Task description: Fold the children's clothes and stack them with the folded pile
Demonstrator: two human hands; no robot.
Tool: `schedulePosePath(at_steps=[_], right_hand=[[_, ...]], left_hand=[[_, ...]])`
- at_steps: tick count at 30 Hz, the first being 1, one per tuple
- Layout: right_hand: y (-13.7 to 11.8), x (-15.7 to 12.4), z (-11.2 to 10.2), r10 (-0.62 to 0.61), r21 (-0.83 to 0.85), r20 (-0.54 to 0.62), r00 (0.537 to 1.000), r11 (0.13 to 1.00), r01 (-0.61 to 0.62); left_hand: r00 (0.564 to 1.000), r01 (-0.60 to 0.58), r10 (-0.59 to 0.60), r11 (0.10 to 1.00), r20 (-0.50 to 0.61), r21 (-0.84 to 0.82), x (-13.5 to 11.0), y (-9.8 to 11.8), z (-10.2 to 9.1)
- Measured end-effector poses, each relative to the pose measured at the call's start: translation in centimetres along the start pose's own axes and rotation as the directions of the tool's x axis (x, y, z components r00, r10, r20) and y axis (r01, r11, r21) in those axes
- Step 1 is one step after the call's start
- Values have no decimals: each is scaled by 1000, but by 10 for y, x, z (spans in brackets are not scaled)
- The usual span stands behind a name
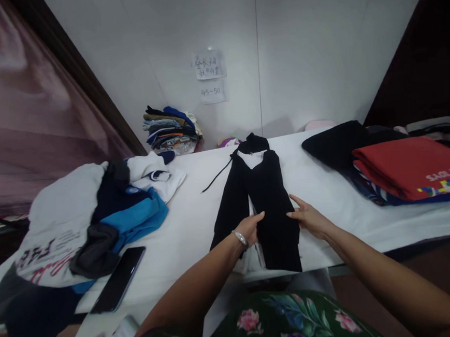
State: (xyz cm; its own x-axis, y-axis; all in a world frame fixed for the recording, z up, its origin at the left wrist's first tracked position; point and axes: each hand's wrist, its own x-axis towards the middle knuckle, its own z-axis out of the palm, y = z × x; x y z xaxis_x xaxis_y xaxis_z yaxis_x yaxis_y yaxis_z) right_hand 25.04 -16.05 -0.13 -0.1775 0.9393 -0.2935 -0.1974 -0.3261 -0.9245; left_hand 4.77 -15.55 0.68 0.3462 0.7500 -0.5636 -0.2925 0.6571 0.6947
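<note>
A black garment [264, 196] with a white lining and a loose drawstring lies lengthwise in the middle of the white table [197, 217], its sides folded inward. My left hand [250, 228], with a bracelet on the wrist, rests on the garment's left fold with fingers stretched out. My right hand [307, 216] lies flat on the right fold, fingers apart. Both hands press the cloth near its lower half and hold nothing.
A heap of white, blue and dark clothes [92, 220] covers the table's left side, with a black phone [119, 278] beside it. Folded red and black clothes [408, 167] are stacked at the right. Another folded pile [171, 130] sits against the back wall.
</note>
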Motion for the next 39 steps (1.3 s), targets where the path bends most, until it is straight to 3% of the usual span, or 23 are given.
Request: schedulePosePath(at_steps=[3,6,10,14,17,19,22,25,28,33,36,38,39], right_hand=[[4,-2,-3,15,-30,6,1000,999,-15],[2,-3,-2,22,41,55,998,999,-24],[-3,0,3,19,182,16,1000,983,-22],[-2,3,9,47,227,-12,999,973,-43],[0,4,14,55,215,-24,998,975,-49],[2,5,16,40,198,-29,999,980,-33],[6,6,19,11,166,-35,999,986,-5],[9,5,18,-13,136,-56,998,990,21],[9,3,16,-30,127,-57,998,991,37],[9,4,19,-45,152,-64,997,987,54],[13,4,25,-35,149,-58,998,988,44],[16,3,28,-37,143,-42,998,989,43],[17,2,29,-41,141,-34,999,989,45]], left_hand=[[999,-25,24,998,24,50,-12,2,-4],[999,-46,46,996,-1,82,-21,4,-8],[990,-67,79,992,-114,105,-25,0,-18],[941,-169,241,943,-238,286,-23,-10,-23],[880,-249,416,816,-231,522,-20,-14,-22],[850,-255,503,654,-157,712,-18,-15,-19],[849,-190,525,418,-65,888,-13,-15,-17],[853,-134,518,323,-56,937,-8,-16,-16],[854,-141,516,365,-74,920,-5,-16,-17],[878,-190,466,550,-110,814,-3,-17,-14],[866,-210,469,656,-173,725,1,-20,-8],[861,-210,471,675,-194,707,5,-20,-3],[866,-186,465,642,-185,743,7,-19,-1]])
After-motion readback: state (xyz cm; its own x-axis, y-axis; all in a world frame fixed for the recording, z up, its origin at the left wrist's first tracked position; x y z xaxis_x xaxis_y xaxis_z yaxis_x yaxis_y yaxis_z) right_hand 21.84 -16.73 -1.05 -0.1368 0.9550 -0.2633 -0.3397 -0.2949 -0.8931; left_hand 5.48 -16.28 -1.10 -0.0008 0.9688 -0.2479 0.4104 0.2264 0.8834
